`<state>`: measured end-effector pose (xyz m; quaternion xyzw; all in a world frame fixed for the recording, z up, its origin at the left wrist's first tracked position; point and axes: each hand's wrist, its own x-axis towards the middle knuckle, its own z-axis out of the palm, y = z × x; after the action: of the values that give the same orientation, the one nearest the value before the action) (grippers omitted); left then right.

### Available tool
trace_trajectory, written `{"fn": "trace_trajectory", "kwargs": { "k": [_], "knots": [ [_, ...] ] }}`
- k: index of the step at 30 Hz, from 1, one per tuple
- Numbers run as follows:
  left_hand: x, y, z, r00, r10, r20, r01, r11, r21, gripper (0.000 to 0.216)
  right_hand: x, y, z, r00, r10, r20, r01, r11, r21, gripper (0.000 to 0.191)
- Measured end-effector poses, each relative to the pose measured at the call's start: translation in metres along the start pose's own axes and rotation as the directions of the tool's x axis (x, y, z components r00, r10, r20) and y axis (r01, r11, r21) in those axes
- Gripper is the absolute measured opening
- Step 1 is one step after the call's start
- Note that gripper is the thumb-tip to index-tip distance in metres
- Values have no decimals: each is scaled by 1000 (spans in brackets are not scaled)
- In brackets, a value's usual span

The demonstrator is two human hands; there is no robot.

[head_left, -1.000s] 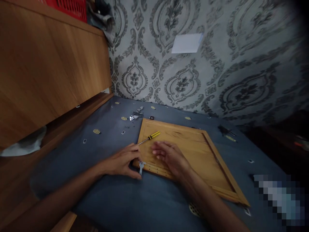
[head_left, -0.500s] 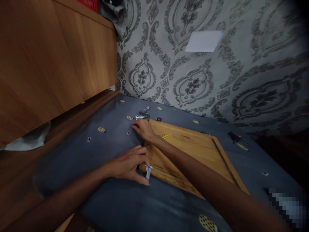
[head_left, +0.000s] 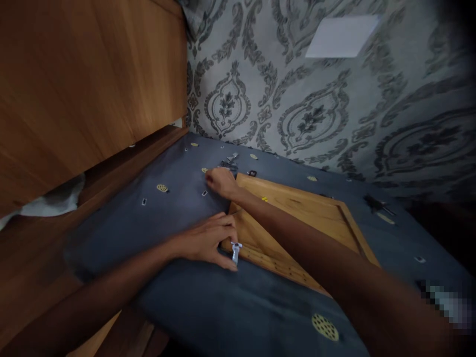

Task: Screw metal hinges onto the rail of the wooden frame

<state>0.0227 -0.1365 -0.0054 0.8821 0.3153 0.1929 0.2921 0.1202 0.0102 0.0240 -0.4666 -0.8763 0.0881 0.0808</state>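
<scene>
Our hands are well apart. The left hand (head_left: 208, 239) closes thumb and fingers about a small metal hinge (head_left: 235, 252) at the near left corner of a framed wooden panel (head_left: 293, 208). The right hand (head_left: 222, 182) reaches across the panel, its fingers curled down at the blue sheet (head_left: 122, 243) just beyond the panel's left side; we cannot tell whether they grip anything. Near it, toward the sheet's far left corner, lies a cluster of metal parts (head_left: 229, 161), with a small dark piece (head_left: 252, 173) to its right. Our right forearm hides most of a yellow tool (head_left: 264, 199) on the panel. The sheet's far edge meets a patterned wall (head_left: 256, 84); a wooden cabinet (head_left: 96, 84) stands along its left edge.
</scene>
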Motion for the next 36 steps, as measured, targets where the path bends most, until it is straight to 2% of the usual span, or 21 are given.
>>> {"fn": "trace_trajectory", "kwargs": {
  "k": [3, 6, 8, 9, 11, 13, 17, 20, 26, 30, 36],
  "knots": [
    [-1, 1, -3, 1000, 8, 13, -7, 1000, -6, 39, -20, 3, -4, 991, 50, -128, -27, 985, 171, 35],
    [-2, -1, -4, 1000, 14, 13, -13, 1000, -26, 39, -64, 9, -8, 977, 71, -200, 7, 932, 363, 40],
    [-2, -3, -3, 1000, 25, 8, -24, 999, -41, 39, -102, 13, -9, 949, 141, -282, 108, 695, 711, 28],
    [-3, -4, -3, 1000, 29, 7, -29, 999, -45, 38, -122, 14, -10, 937, 187, -295, 134, 587, 799, 23],
    [-3, -4, -3, 999, 44, 3, -44, 998, -44, 38, -156, 15, -8, 924, 257, -284, 149, 441, 885, 18],
    [-4, -4, -4, 998, 56, 7, -56, 998, -33, 37, -182, 14, -3, 915, 321, -245, 126, 352, 928, 21],
    [-3, 0, -7, 999, 34, 30, -34, 999, -1, 38, -207, 14, 12, 919, 363, -151, 56, 259, 964, 34],
    [-3, 2, -8, 999, 26, 41, -26, 1000, -7, 35, -216, 14, 22, 912, 388, -134, 31, 260, 965, 36],
    [-2, 5, -10, 999, 1, 51, 0, 1000, -19, 34, -227, 10, 36, 898, 379, -222, 72, 371, 926, 20],
    [-2, 7, -11, 998, 4, 60, -2, 999, -42, 35, -229, 5, 39, 890, 334, -311, 103, 517, 850, 7],
    [-1, 9, -12, 997, -18, 72, 21, 999, -33, 35, -228, 5, 39, 894, 197, -403, 173, 678, 715, 9]
  ]
}}
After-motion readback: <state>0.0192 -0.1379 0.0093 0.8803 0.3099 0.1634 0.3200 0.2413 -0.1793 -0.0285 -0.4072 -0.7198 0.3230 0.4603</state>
